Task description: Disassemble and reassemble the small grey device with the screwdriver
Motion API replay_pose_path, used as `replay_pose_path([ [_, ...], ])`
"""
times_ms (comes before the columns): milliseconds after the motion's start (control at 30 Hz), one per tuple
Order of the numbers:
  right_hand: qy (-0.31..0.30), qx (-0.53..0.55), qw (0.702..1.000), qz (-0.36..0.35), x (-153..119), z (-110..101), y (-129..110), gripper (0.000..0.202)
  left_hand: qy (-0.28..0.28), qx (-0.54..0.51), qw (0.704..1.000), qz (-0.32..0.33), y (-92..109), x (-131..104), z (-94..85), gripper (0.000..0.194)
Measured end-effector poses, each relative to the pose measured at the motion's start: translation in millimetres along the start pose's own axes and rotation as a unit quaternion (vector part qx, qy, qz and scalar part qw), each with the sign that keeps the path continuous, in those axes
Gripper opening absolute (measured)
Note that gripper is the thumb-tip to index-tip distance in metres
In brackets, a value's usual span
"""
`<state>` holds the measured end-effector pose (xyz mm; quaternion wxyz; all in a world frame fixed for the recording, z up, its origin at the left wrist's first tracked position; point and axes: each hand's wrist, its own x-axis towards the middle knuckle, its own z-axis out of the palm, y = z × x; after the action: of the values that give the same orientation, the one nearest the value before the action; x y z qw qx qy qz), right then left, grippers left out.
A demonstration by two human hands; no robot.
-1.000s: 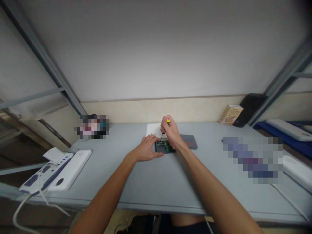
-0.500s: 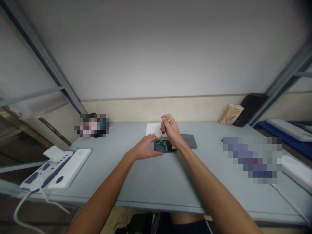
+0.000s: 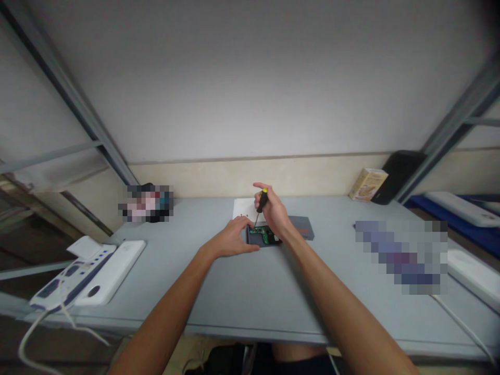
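Observation:
In the middle of the desk lies an open dark grey casing (image 3: 255, 241) with a green circuit board (image 3: 266, 236) inside. My left hand (image 3: 230, 239) grips its left end, thumb along the near edge and fingers at the far edge. A screwdriver (image 3: 263, 202) with a black handle and yellow end is held in my right hand (image 3: 276, 212). Its thin shaft slants down, and the tip reaches the left part of the board. My right hand hides some of the casing's right side. Behind it rests a white sheet of paper (image 3: 241, 207) with small dark specks, perhaps screws.
A flat grey cover (image 3: 304, 227) lies right of the casing. White power strips (image 3: 74, 271) with cables and a white slab (image 3: 113, 271) lie at the left. A yellowish box (image 3: 367, 185) leans near a black object (image 3: 400, 174) at the back right. Blurred items lie on both sides.
My right hand has tilted and turned around the screwdriver, so more of its handle shows. My left hand stays on the casing.

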<state>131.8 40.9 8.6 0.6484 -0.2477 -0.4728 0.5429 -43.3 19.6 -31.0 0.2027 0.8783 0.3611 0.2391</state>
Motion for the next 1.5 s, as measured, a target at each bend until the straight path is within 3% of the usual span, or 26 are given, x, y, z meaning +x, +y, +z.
replay_pose_path([
  [100,0.001,-0.037,0.999,0.009,-1,0,0,0.042,0.003,0.000,1.000,-0.001,-1,-1,0.0,0.050],
  [200,0.062,-0.058,0.996,-0.022,1,-1,-10,0.051,-0.004,-0.001,1.000,0.004,-1,-1,-0.8,0.049],
  [333,0.171,-0.024,0.975,-0.136,4,-15,-58,0.048,-0.006,0.003,1.000,0.019,1,-1,-3.2,0.050],
  [400,0.165,-0.073,0.970,-0.163,-2,-31,-86,0.042,-0.008,0.004,1.000,0.016,2,-1,-4.1,0.049],
  [467,0.106,-0.229,0.957,-0.140,-14,-52,-104,0.035,-0.011,0.005,1.000,0.012,3,-1,-4.7,0.049],
  [500,0.040,-0.342,0.934,-0.099,-22,-63,-107,0.032,-0.012,0.005,1.000,0.011,3,-1,-4.9,0.049],
  [533,-0.031,-0.451,0.891,-0.052,-30,-75,-107,0.032,-0.011,0.004,1.000,0.011,3,-2,-5.1,0.050],
  [600,-0.126,-0.620,0.774,0.033,-44,-97,-99,0.047,-0.009,0.003,1.000,0.014,3,-2,-5.2,0.050],
  [667,-0.174,-0.716,0.671,0.085,-54,-114,-91,0.061,-0.008,0.001,1.000,0.015,3,-2,-5.1,0.051],
  [700,-0.181,-0.737,0.644,0.092,-56,-119,-88,0.064,-0.008,0.001,1.000,0.017,3,-2,-4.9,0.052],
  [767,-0.200,-0.751,0.622,0.100,-55,-124,-89,0.064,-0.012,0.002,1.000,0.023,3,-2,-4.3,0.053],
  [833,-0.217,-0.744,0.619,0.123,-51,-123,-95,0.059,-0.012,0.004,0.999,0.030,3,-1,-3.4,0.052],
  [933,-0.244,-0.716,0.640,0.134,-46,-117,-103,0.053,-0.009,0.004,0.999,0.034,2,-1,-2.2,0.051],
  [1133,-0.253,-0.696,0.664,0.100,-62,-108,-96,0.056,-0.008,0.007,0.999,0.039,4,0,3.4,0.052],
  [1367,-0.261,-0.724,0.636,0.063,-85,-96,-86,0.067,0.006,0.009,0.999,0.042,12,3,16.9,0.053],
  [1500,-0.266,-0.730,0.626,0.061,-88,-94,-86,0.068,0.008,0.002,1.000,0.020,10,2,21.3,0.068],
])
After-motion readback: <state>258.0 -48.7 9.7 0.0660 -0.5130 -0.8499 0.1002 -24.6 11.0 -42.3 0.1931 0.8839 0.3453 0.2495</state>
